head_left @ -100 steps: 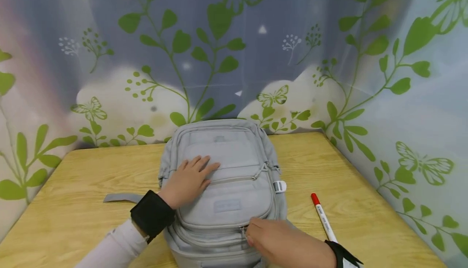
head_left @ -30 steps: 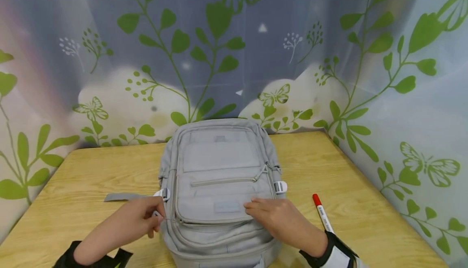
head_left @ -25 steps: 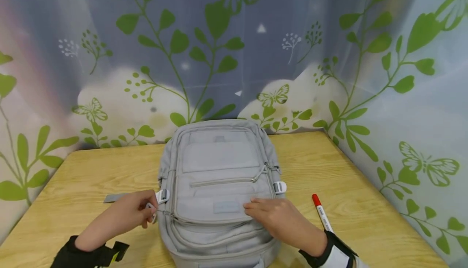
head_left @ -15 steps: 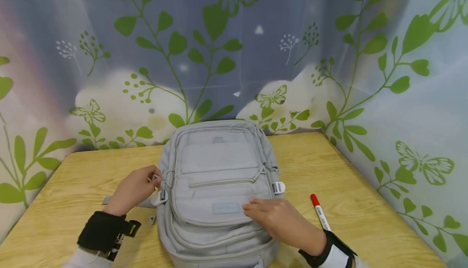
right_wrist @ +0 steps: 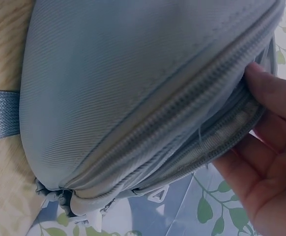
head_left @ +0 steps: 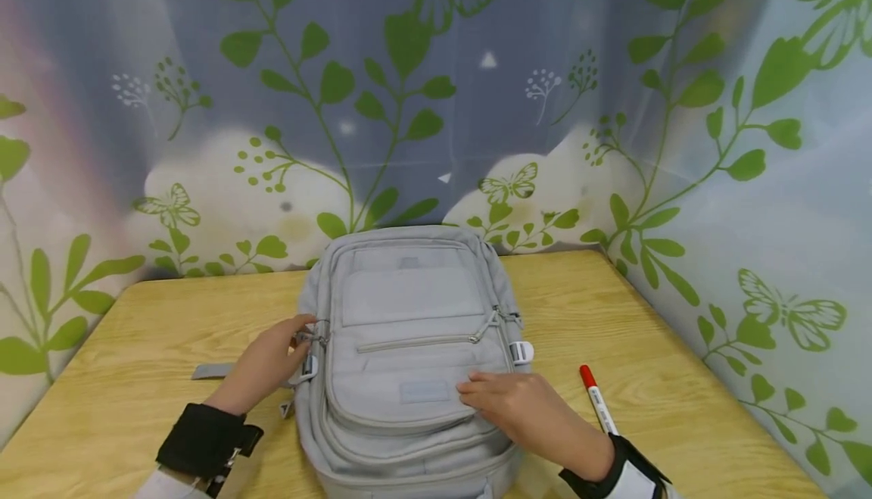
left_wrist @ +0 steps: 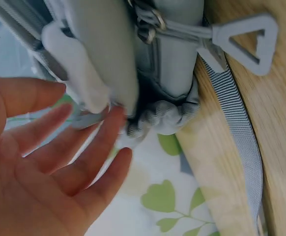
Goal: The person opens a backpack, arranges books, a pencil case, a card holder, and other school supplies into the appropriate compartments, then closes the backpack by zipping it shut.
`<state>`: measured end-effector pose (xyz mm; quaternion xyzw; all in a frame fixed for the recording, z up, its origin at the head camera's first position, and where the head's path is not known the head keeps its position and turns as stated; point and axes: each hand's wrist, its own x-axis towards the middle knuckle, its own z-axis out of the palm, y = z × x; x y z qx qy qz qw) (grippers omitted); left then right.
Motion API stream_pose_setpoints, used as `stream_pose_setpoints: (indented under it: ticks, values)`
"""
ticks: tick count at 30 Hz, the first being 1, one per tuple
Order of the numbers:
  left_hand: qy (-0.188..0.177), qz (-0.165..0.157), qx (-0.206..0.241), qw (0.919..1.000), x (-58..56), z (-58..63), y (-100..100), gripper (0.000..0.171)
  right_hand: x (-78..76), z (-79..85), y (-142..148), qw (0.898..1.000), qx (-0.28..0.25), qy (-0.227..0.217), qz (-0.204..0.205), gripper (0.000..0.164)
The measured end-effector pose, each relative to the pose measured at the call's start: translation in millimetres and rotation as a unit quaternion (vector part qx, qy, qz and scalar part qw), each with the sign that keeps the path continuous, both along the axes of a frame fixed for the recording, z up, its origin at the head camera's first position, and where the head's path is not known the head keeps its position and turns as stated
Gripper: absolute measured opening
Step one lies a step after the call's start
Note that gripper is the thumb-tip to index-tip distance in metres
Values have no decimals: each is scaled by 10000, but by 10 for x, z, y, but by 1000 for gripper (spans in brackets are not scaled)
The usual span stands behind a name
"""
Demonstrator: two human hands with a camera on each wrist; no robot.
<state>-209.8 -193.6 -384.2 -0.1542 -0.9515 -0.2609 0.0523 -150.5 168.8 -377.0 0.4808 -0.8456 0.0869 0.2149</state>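
Note:
A grey backpack [head_left: 412, 294] lies front up on the table, with zips around its stacked pockets. My left hand [head_left: 269, 359] is at its left side, beside a zip slider [head_left: 322, 338] and above a white side buckle [head_left: 308, 369]. In the left wrist view, the left hand's fingers [left_wrist: 91, 155] are spread and loosely bent near the white buckle [left_wrist: 74, 66], pinching nothing. A triangular zip pull [left_wrist: 253, 44] hangs free there. My right hand [head_left: 531, 412] rests on the lower right of the front pocket, fingers fairly straight; the right wrist view shows its thumb [right_wrist: 271, 88] against the pocket's edge.
A marker with a red cap [head_left: 598, 399] lies on the wooden table [head_left: 681, 408] right of the backpack. A loose grey strap [head_left: 213, 370] reaches out to the left. A leaf-patterned curtain [head_left: 409, 105] stands behind the table and along its sides.
My left hand left the backpack's front, pinched a zip pull at the lower left, drew it up the left side and let go. My right hand moved from the lower zip onto the front pocket.

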Motion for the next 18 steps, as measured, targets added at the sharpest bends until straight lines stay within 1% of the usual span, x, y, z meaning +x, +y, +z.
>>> stream_pose_setpoints:
  ticks: [2, 3, 5, 8, 9, 10, 11, 13, 15, 17, 18]
  values:
    - [-32, -145, -54, 9999, 67, 25, -3, 43, -1, 24, 7, 9998, 50, -132, -108, 31]
    - [-32, -272, -20, 9996, 107, 43, -1, 48, -4, 38, 10, 9996, 60, -230, -136, 32]
    - [-43, -595, 156, 9981, 188, 105, 23, 51, -11, 69, 15, 9990, 62, -410, -190, 33]
    - [-12, -1168, 479, 9920, 322, 238, 99, 55, -24, 124, 24, 9975, -124, -681, -164, 31]
    - [5, -1380, 583, 9887, 370, 290, 137, 56, -28, 148, 25, 9971, -221, -718, -137, 30]
    - [-18, -1544, 617, 9861, 420, 339, 181, 59, -33, 176, 28, 9969, -338, -699, -122, 30]
    - [34, -1704, 598, 9835, 468, 380, 227, 61, -40, 206, 27, 9964, -507, -672, -92, 30]
    - [205, -1962, 442, 9793, 560, 444, 321, 66, -64, 277, 10, 9956, -863, -364, -63, 30]
    - [539, -2104, 199, 9759, 617, 484, 423, 72, -98, 357, -23, 9926, -1208, 32, -138, 29]
    - [1025, -2120, -69, 9718, 621, 495, 526, 77, -133, 426, -62, 9872, -1526, 403, -229, 27]
    - [1288, -2045, -199, 9702, 606, 498, 579, 78, -145, 454, -78, 9849, -1621, 550, -271, 25]
